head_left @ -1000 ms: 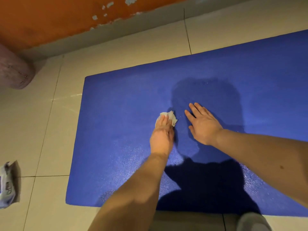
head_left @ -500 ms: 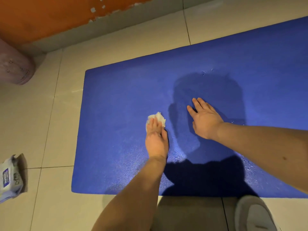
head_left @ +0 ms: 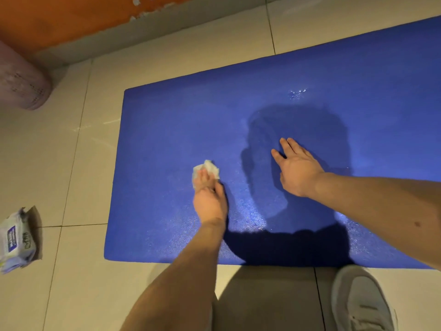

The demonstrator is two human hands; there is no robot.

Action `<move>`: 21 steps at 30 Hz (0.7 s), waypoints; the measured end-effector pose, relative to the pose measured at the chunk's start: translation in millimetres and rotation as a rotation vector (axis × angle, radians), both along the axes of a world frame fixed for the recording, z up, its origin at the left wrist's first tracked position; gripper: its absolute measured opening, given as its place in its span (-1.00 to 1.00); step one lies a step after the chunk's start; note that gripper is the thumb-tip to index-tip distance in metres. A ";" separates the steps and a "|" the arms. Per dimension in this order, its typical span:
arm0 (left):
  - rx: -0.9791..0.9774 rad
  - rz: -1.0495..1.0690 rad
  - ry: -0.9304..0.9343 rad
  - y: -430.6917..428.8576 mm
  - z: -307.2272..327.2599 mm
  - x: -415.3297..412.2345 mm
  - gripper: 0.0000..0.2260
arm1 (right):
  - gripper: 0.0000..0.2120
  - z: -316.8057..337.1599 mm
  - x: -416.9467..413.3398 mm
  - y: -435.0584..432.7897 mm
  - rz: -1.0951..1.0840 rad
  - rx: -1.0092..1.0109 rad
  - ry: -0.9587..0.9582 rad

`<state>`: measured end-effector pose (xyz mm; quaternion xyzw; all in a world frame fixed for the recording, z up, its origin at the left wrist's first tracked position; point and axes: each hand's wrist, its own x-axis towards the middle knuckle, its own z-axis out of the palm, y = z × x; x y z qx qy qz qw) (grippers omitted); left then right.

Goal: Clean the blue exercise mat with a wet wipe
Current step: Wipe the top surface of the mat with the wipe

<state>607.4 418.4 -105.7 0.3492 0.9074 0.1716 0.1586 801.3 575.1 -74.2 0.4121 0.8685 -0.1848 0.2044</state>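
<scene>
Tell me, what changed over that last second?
The left grip slid the wipe leftward across the mat, away from the right grip. The right grip stayed flat on the mat; the pack stayed on the floor.

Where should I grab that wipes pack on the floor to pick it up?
Likely from above, with a grip across the narrow width of the wipes pack: it lies flat on the floor tiles, label up, its left part out of frame.
</scene>
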 end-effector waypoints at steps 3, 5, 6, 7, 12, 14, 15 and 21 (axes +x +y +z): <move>0.050 -0.233 -0.064 -3.6 -7.9 51.0 -0.58 | -0.24 -1.1 -4.3 -2.5 -0.006 0.013 -0.019; 0.087 -0.308 -0.087 -10.7 -8.2 60.0 -0.61 | -0.24 -1.6 -7.3 -4.4 -0.012 0.013 -0.026; 0.105 -0.331 -0.089 -13.3 -8.3 54.4 -0.61 | -0.24 -1.2 -8.2 -5.3 -0.018 0.011 -0.027; 0.110 -0.333 -0.079 -17.0 -8.1 42.7 -0.61 | -0.24 0.0 -8.8 -6.0 -0.024 0.004 -0.025; 0.037 -0.003 0.025 -42.9 2.9 -51.3 -0.57 | -0.24 1.1 -0.5 -13.6 -0.007 -0.027 -0.015; -0.021 0.142 0.039 -46.3 7.2 -72.2 -0.59 | -0.23 0.4 4.6 -18.0 0.004 -0.030 -0.013; -0.036 0.193 0.038 -44.1 8.0 -73.1 -0.60 | -0.22 -0.4 6.4 -20.0 0.011 -0.025 -0.010; 0.023 0.074 -0.061 -41.8 6.1 12.2 -0.56 | -0.21 -1.2 13.2 -28.8 0.015 -0.033 -0.024</move>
